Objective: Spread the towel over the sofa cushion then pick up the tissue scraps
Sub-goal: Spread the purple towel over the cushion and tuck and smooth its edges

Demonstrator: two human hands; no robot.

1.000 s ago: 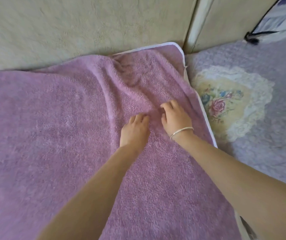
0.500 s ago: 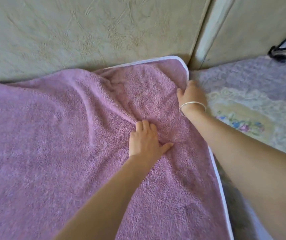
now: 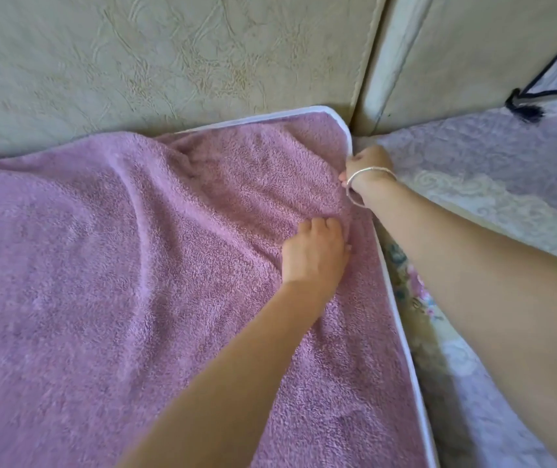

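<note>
A pink towel (image 3: 108, 271) with a white border lies over the sofa seat cushion, still creased near its far right corner. My left hand (image 3: 314, 255) presses flat on the towel near its right edge, fingers pointing toward the backrest. My right hand (image 3: 366, 165), with a thin bracelet on its wrist, grips the towel's white right edge close to the far corner; its fingers are hidden behind the hand. No tissue scraps are in view.
The beige sofa backrest (image 3: 169, 62) runs along the top, with a seam between two back cushions (image 3: 368, 79). On the right lies a lilac cover with a floral print (image 3: 493, 184). A dark tassel (image 3: 523, 108) sits at the far right.
My right hand has gone from the towel's middle to its right edge near the far corner and taken hold there. My left hand has slid right and forward, flattening the towel. The view has shifted left.
</note>
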